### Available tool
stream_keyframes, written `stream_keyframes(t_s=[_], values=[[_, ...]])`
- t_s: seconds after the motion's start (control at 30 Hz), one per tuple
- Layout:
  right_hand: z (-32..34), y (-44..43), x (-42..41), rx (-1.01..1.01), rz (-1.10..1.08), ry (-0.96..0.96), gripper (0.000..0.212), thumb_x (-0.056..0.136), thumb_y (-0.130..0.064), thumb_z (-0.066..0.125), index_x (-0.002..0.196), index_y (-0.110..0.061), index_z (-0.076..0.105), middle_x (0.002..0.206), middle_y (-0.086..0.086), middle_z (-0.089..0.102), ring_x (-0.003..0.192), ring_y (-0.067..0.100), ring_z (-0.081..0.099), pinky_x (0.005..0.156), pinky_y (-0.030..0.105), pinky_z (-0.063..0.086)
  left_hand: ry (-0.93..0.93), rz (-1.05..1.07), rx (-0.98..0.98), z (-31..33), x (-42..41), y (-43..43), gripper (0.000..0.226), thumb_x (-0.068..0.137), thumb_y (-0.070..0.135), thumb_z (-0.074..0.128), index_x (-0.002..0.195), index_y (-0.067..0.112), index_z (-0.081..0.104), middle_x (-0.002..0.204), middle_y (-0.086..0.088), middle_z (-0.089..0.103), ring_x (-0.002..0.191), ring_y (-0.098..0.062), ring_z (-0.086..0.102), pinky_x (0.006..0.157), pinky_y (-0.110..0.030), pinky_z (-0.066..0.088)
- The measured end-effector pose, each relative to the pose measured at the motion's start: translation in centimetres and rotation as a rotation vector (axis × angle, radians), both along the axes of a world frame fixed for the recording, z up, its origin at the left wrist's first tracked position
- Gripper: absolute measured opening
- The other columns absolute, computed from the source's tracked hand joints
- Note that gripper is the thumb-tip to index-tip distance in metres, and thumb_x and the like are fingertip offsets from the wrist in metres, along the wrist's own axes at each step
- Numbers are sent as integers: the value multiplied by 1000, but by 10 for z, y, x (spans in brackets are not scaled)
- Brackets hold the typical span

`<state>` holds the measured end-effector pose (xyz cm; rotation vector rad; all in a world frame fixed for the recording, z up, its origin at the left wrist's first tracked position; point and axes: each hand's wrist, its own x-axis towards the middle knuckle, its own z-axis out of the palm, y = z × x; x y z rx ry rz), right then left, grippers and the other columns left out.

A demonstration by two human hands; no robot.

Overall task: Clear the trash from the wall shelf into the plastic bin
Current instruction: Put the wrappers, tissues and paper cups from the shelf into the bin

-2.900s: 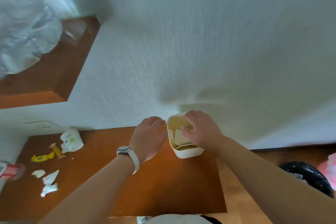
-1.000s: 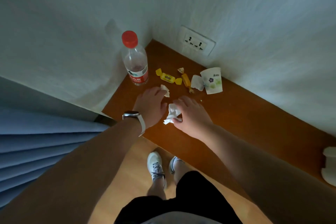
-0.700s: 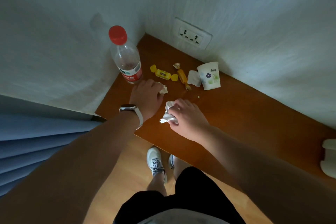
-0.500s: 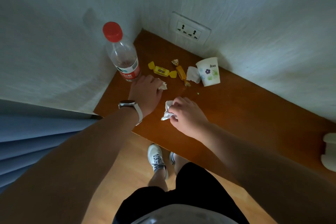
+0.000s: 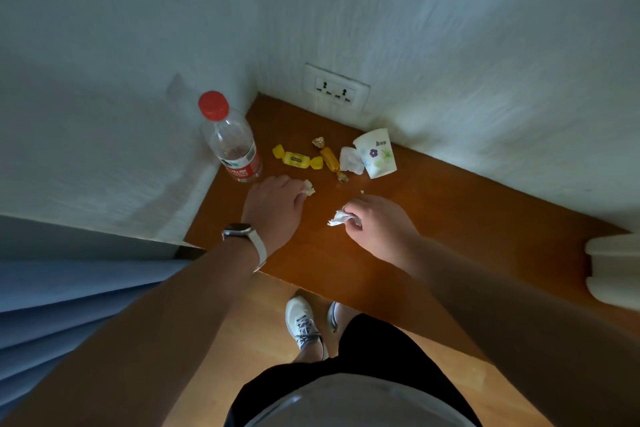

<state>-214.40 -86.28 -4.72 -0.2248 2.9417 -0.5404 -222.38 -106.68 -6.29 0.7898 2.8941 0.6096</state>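
Note:
Trash lies in the corner of the brown wall shelf (image 5: pixel 467 218). My left hand (image 5: pixel 273 208) pinches a small crumpled paper scrap (image 5: pixel 308 187) at its fingertips. My right hand (image 5: pixel 377 229) holds a white crumpled tissue (image 5: pixel 339 218) just above the shelf. Further back lie a yellow candy (image 5: pixel 296 159), an orange candy wrapper (image 5: pixel 330 159), another white tissue (image 5: pixel 350 160) and a tipped paper cup (image 5: pixel 375 153) with a flower print. The white plastic bin (image 5: pixel 613 270) shows only at the right edge.
A clear bottle (image 5: pixel 232 146) with a red cap stands upright in the corner by the left wall. A wall socket (image 5: pixel 336 90) sits above the shelf. Blue curtain (image 5: pixel 52 305) hangs at the left. My feet stand on the wooden floor below the shelf edge.
Both hands came from the bin at the right to the corner trash. My right hand lifted the white tissue and my left hand closed on the small scrap.

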Motion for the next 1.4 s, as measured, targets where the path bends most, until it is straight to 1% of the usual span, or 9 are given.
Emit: stream_keyframes(t_s=[0.3,0.4,0.5,0.67,0.87,1.03,1.2,1.33,1.4], values=[[36,33,45,-18,-252,-13,17,92,-21,56,105,-15,65,85,-4,61,73,12,55,62,29,51,-11,-185,77,31,16,31,21,99,25,52,109,17,68,95,1,65,87,-17,55,71,-31,46],[46,47,62,-29,-336,-31,17,93,-23,52,103,-17,64,87,-6,58,75,9,53,64,26,48,-30,-237,125,42,22,45,22,99,27,52,110,17,68,96,2,65,89,-15,56,73,-28,44],[57,65,77,-29,-396,-16,16,93,-23,52,99,-15,65,86,-4,58,75,11,53,65,32,51,-34,-257,201,57,33,64,23,97,29,55,111,17,68,94,3,66,88,-12,56,72,-24,41],[74,103,101,-29,-470,33,11,91,-21,55,94,-17,64,82,-4,57,71,13,52,61,33,49,-54,-314,236,79,49,104,26,94,33,57,113,18,69,94,4,68,85,-10,59,70,-30,51],[94,167,145,-47,-566,80,10,91,-23,55,94,-19,64,83,-7,58,72,10,53,63,31,50,-31,-362,240,98,79,179,20,92,33,60,105,20,70,90,13,62,77,-3,56,63,-15,38],[108,236,191,-102,-710,127,11,89,-23,56,94,-19,66,90,-4,63,79,15,57,65,37,50,-153,-344,262,109,120,259,12,92,37,59,100,30,66,84,25,57,76,4,56,64,-12,42],[120,303,236,-120,-811,169,12,89,-19,54,95,-17,65,90,-3,62,76,18,54,61,31,41,-261,-355,297,116,159,337,3,91,33,60,94,33,62,83,22,60,81,8,56,65,-6,43],[123,350,264,-177,-837,204,6,88,-16,54,85,-13,58,79,-3,55,67,17,50,55,19,34,-286,-334,296,122,187,397,10,90,40,61,92,31,66,81,19,64,75,2,60,65,-11,46],[123,370,275,-192,-846,204,5,88,-17,53,86,-13,57,80,-3,55,69,18,51,57,28,39,-305,-318,310,123,200,425,10,88,41,61,91,32,66,80,19,64,75,2,60,66,-14,47]])
